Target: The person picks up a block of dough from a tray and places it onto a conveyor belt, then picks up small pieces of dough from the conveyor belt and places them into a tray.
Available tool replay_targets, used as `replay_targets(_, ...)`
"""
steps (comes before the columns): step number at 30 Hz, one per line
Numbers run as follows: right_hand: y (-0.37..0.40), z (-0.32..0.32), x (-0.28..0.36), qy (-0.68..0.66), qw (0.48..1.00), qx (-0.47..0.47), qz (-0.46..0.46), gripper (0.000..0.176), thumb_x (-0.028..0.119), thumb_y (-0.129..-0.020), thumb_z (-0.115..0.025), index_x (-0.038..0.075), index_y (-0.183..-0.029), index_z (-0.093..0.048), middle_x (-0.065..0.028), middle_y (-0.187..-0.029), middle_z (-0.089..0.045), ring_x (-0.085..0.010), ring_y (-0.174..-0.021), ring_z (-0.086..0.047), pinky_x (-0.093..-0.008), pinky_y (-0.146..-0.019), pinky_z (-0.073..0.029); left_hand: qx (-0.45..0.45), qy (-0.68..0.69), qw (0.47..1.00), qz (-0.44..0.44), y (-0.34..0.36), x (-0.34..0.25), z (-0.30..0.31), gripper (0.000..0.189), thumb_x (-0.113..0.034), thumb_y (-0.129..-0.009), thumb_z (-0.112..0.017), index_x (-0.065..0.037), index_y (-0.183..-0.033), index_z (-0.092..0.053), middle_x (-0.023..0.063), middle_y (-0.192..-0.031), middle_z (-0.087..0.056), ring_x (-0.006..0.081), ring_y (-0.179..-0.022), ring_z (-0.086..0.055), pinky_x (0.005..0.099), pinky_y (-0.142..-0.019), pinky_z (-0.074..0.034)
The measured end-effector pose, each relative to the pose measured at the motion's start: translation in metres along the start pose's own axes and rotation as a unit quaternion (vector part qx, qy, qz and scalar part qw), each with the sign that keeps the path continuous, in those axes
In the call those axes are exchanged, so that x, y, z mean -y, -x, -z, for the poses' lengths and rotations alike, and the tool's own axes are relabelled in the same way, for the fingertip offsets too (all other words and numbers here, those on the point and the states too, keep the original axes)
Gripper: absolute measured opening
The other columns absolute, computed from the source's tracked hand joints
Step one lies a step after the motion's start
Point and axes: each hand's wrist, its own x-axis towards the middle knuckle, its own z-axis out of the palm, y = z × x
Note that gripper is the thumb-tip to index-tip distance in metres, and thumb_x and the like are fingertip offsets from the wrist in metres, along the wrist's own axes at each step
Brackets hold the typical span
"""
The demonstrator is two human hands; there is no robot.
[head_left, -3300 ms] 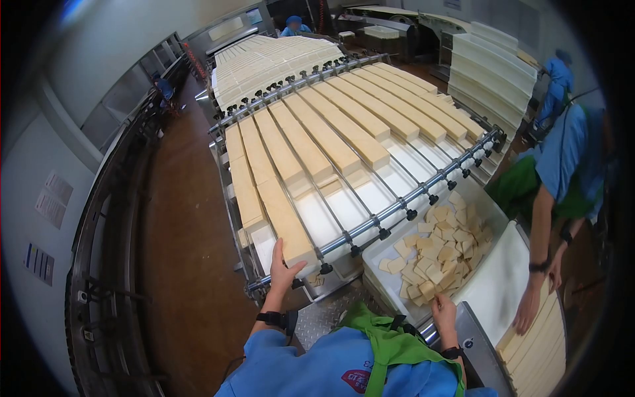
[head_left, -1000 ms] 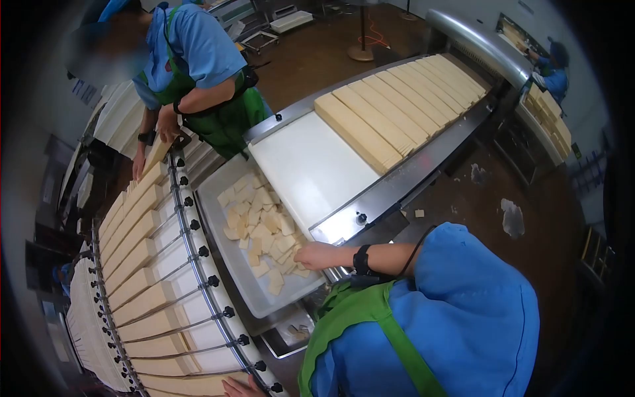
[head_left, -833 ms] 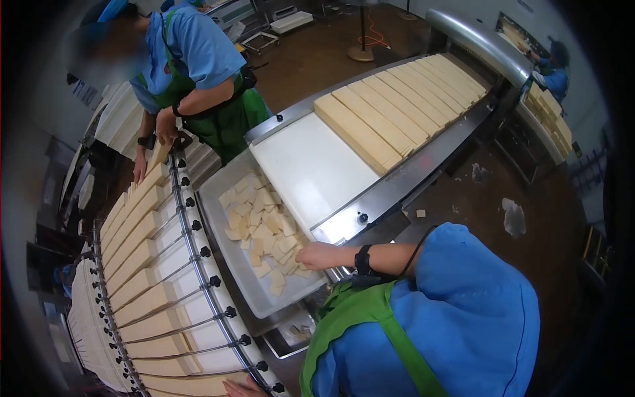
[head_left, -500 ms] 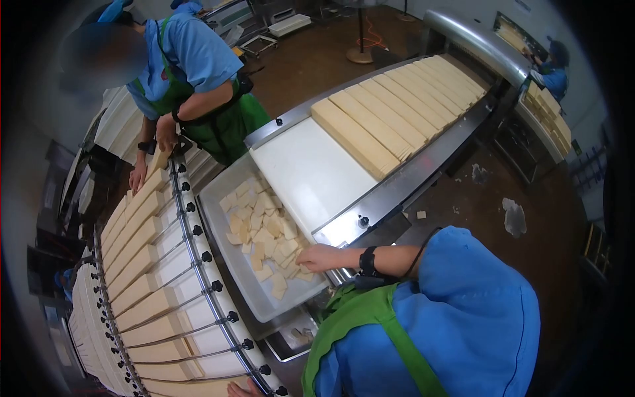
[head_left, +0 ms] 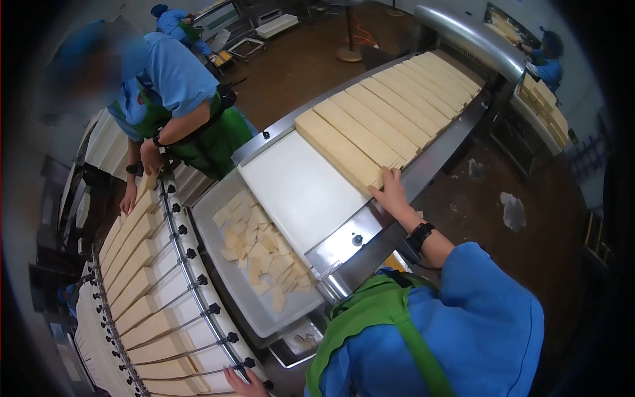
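Note:
My right hand [head_left: 391, 196] is at the near end of the front stack of pale-yellow sheets [head_left: 340, 147], thumb on one side of its corner and fingers on the other. The sheets look like dough; more such stacks lie side by side behind it on the white conveyor belt [head_left: 297, 192]. At the bottom edge, my left hand [head_left: 246, 384], partly cut off, has its fingers stretched out beside the metal rail with black knobs [head_left: 215, 309]. Long pale stacks [head_left: 142, 284] lie in the lanes between thin rods there.
A white tub [head_left: 228, 281] of loose offcuts [head_left: 261, 248] stands between the conveyor and the laned table. Across the lanes, a co-worker [head_left: 175, 86] in a green apron has both hands at the far stacks. A metal roller cover [head_left: 473, 43] spans the conveyor's far end.
My right hand has moved from the offcuts in the tub up and right to the front stack's end. My left hand shows slightly more, still by the rail.

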Motion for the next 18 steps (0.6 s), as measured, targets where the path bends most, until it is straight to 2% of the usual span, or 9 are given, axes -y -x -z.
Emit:
replay_targets(1,-0.005,0.001,-0.002,0.014,1.0,0.019,-0.007,0.059,0.027,-0.071,-0.064,-0.004,-0.114,-0.04,-0.0214,-0.106,-0.039,-0.037,-0.085,-0.054,-0.041,-0.069,-0.047,0.033,0.105,0.991,0.077,-0.023,-0.031,-0.016,0.041,-0.008,-0.075,-0.055,-0.001,-0.115,-0.048,0.0232,-0.123,-0.042,0.0399,-0.11,-0.043,0.0433,-0.092,-0.034)
replay_targets(2,-0.011,0.002,0.0,0.027,0.999,0.039,-0.014,0.062,0.031,-0.069,-0.066,-0.005,-0.113,-0.04,-0.0212,-0.105,-0.04,-0.0374,-0.085,-0.054,-0.0414,-0.069,-0.047,0.031,0.06,0.996,-0.061,-0.052,-0.052,-0.034,0.041,-0.009,-0.078,-0.053,0.003,-0.116,-0.046,0.0237,-0.121,-0.044,0.0389,-0.111,-0.043,0.0407,-0.093,-0.035)
replay_targets(6,-0.031,0.01,0.019,0.064,0.983,0.156,-0.078,0.066,0.036,-0.067,-0.068,-0.008,-0.108,-0.04,-0.0216,-0.103,-0.041,-0.0376,-0.084,-0.054,-0.0418,-0.07,-0.047,0.104,0.158,0.975,-0.116,-0.136,-0.154,-0.132,0.046,-0.011,-0.077,-0.059,0.004,-0.118,-0.045,0.0223,-0.123,-0.044,0.0356,-0.114,-0.042,0.0398,-0.097,-0.032)
replay_targets(9,-0.029,0.011,0.022,0.058,0.983,0.162,-0.063,0.066,0.037,-0.067,-0.068,-0.009,-0.104,-0.039,-0.0215,-0.101,-0.041,-0.0376,-0.085,-0.054,-0.0419,-0.069,-0.048,0.122,0.208,0.947,-0.212,-0.194,-0.241,-0.213,0.048,-0.015,-0.079,-0.058,0.005,-0.12,-0.042,0.0233,-0.122,-0.044,0.0366,-0.114,-0.042,0.0397,-0.097,-0.032)
replay_targets(11,-0.026,0.005,0.017,0.067,0.986,0.152,-0.018,0.062,0.036,-0.068,-0.067,-0.009,-0.101,-0.04,-0.0216,-0.097,-0.042,-0.0365,-0.077,-0.056,-0.0413,-0.062,-0.049,0.11,0.229,0.92,-0.3,-0.234,-0.298,-0.262,0.05,-0.016,-0.08,-0.056,0.007,-0.12,-0.039,0.025,-0.12,-0.044,0.0383,-0.113,-0.041,0.0412,-0.096,-0.032)
replay_targets(15,-0.028,0.005,0.016,0.074,0.984,0.164,0.021,0.06,0.037,-0.069,-0.066,-0.009,-0.096,-0.04,-0.0213,-0.093,-0.041,-0.0337,-0.065,-0.058,-0.0391,-0.053,-0.049,0.132,0.233,0.896,-0.353,-0.308,-0.391,-0.351,0.047,-0.013,-0.078,-0.053,0.006,-0.119,-0.039,0.0248,-0.119,-0.044,0.038,-0.111,-0.041,0.0433,-0.093,-0.034)
replay_targets(18,-0.03,0.005,0.018,0.064,0.982,0.176,0.026,0.061,0.037,-0.069,-0.067,-0.009,-0.096,-0.04,-0.0201,-0.091,-0.041,-0.0315,-0.061,-0.057,-0.0363,-0.049,-0.049,0.192,0.157,0.913,-0.325,-0.348,-0.44,-0.392,0.046,-0.012,-0.074,-0.054,0.004,-0.117,-0.042,0.0206,-0.113,-0.048,0.0355,-0.106,-0.043,0.0425,-0.091,-0.035)
